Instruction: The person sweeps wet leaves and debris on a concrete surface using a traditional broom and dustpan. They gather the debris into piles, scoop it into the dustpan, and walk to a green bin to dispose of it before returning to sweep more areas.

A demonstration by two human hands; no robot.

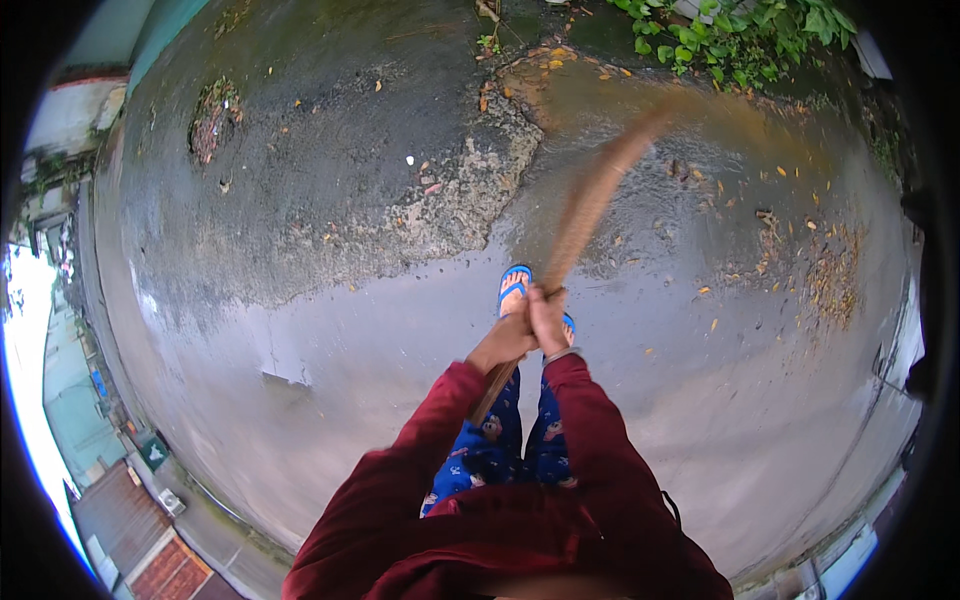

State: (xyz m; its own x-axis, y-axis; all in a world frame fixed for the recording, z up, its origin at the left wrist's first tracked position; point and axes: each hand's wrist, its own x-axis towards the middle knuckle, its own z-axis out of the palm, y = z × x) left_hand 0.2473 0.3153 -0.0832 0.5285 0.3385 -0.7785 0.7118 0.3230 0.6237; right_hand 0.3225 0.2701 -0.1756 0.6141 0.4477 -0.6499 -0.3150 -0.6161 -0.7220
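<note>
With both hands I grip a long brown stick broom [585, 205], a bundle that slants up and to the right across the wet ground. Its far end is smeared by motion. My left hand [508, 338] is closed round the lower part, and the bundle's butt shows below it over my trousers. Just above and to the right, my right hand [547, 318] wraps the bundle too. Beneath the broom's far part lies water with ripples. Scattered yellow-brown leaves [840, 275] lie on the ground to the right.
I stand on wet pavement in blue flip-flops [515, 275]. Rough, cracked concrete [470, 190] lies ahead to the left. Green leafy plants [740, 40] grow at the far right. A clump of debris [213, 120] sits at far left. Buildings line the left rim.
</note>
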